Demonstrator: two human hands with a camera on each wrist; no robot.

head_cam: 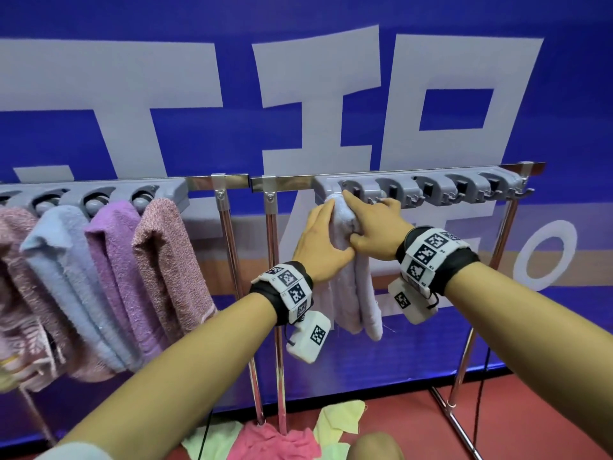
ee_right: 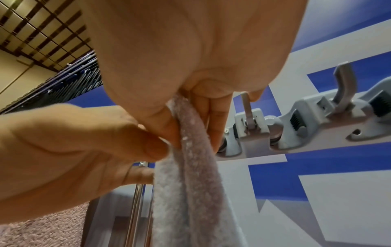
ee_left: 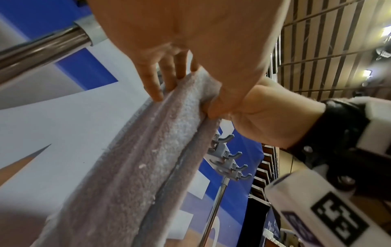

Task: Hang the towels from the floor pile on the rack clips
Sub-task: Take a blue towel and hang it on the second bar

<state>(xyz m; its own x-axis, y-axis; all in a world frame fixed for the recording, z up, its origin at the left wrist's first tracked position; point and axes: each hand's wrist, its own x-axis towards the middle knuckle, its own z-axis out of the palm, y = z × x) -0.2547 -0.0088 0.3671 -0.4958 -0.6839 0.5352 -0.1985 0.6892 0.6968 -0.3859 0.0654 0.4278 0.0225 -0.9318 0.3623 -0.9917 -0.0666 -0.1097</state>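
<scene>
Both hands hold a pale lilac towel (head_cam: 348, 287) up at the leftmost clip (head_cam: 345, 190) of the right rack (head_cam: 431, 190). The left hand (head_cam: 318, 247) grips its folded top from the left, while the right hand (head_cam: 374, 227) pinches it, forefinger pressing at the clip. More towels lie in a floor pile (head_cam: 272, 439), and four hang on the left rack (head_cam: 99, 197).

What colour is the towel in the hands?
Pale lilac towel, clearest in the head view.
</scene>
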